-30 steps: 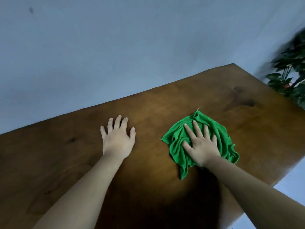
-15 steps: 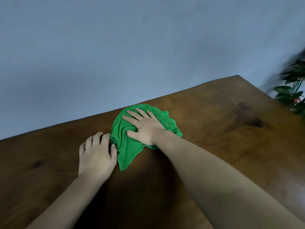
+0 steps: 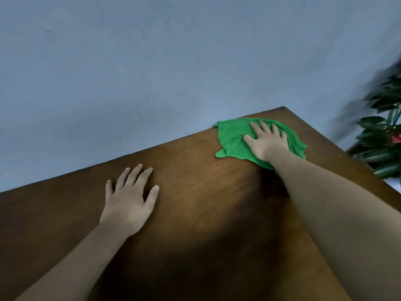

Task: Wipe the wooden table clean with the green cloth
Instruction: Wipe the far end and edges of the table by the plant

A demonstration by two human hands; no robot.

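The dark wooden table (image 3: 195, 192) fills the lower part of the head view. A crumpled green cloth (image 3: 233, 139) lies near the table's far right corner, touching the far edge by the wall. My right hand (image 3: 265, 141) presses flat on the cloth, fingers spread, palm down. My left hand (image 3: 130, 196) rests flat on the bare wood to the left, fingers apart, holding nothing, well apart from the cloth.
A plain blue-grey wall (image 3: 152, 72) stands right behind the table's far edge. A leafy green plant (image 3: 384, 135) with a red spot stands just past the table's right edge.
My right hand has swept the green cloth from beside my left hand over to the far right corner. My left hand stays flat on the wood.
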